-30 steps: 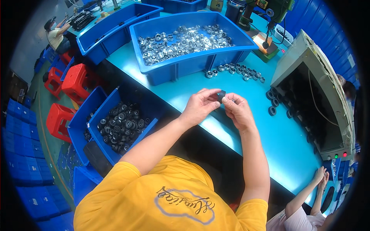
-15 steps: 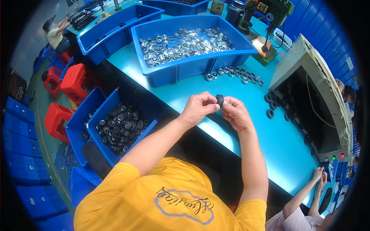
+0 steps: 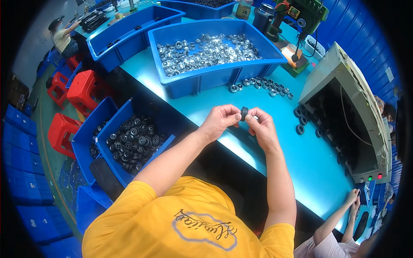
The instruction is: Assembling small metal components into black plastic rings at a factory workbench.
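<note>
Between my hands, over the near edge of the turquoise table, is a small black ring [image 3: 244, 113] that looks like a rubber wheel tyre. My left hand [image 3: 220, 122] pinches it from the left with thumb and fingertips. My right hand [image 3: 263, 129] grips its right side, thumb against the ring. A small shiny bit [image 3: 256, 117] shows by the right fingers; whether it is a separate metal piece I cannot tell. Beyond the hands, several silver metal hubs [image 3: 272, 88] lie loose on the table, in front of a blue bin [image 3: 202, 82] heaped with more such hubs.
At right stands a grey box-shaped machine [image 3: 350, 112] with a dark opening; black rings [image 3: 300, 128] lie before it. A blue bin [image 3: 112, 158] of black wheels sits below the table at left. A green drill press [image 3: 297, 64] stands behind. A co-worker's hands [image 3: 354, 198] work at lower right.
The ring has shifted slightly left and turned a little between my fingertips. A shiny bit now shows by my right fingers. Both arms stay nearly in place.
</note>
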`<state>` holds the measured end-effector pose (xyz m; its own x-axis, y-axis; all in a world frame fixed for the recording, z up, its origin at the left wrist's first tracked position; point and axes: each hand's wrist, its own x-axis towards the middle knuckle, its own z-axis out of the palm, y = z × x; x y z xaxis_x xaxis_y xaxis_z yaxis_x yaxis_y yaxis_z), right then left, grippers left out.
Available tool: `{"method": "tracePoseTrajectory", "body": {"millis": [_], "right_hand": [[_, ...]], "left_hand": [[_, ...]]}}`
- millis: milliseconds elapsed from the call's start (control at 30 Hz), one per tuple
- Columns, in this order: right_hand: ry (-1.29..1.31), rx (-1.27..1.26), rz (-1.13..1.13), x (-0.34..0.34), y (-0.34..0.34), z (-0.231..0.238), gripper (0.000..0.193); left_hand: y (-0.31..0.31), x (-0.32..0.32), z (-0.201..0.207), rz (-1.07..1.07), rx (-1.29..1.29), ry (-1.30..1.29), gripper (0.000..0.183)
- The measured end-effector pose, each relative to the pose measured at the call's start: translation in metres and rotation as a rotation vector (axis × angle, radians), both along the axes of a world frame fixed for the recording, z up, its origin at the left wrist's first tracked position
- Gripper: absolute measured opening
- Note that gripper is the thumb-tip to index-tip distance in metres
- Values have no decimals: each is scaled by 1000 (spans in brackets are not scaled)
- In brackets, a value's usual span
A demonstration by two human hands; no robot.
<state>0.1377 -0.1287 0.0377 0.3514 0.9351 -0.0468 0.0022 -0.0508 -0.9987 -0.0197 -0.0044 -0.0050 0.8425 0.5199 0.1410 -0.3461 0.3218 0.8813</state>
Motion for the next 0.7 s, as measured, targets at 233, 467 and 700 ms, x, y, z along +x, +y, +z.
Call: {"method": "tracePoseTrajectory", "body": {"millis": [233,467,700], "right_hand": [[-2,92,89,-8,1,7,25],[177,186,-29,-10,2,10,40],[93,170,-92,-2,4,-2,37]], "left_hand": [[3,2,-2,-18,-146,-152,26],[8,-1,-2,-35,-356,-211,27],[8,-3,1,-58,-376,-184,27]]}}
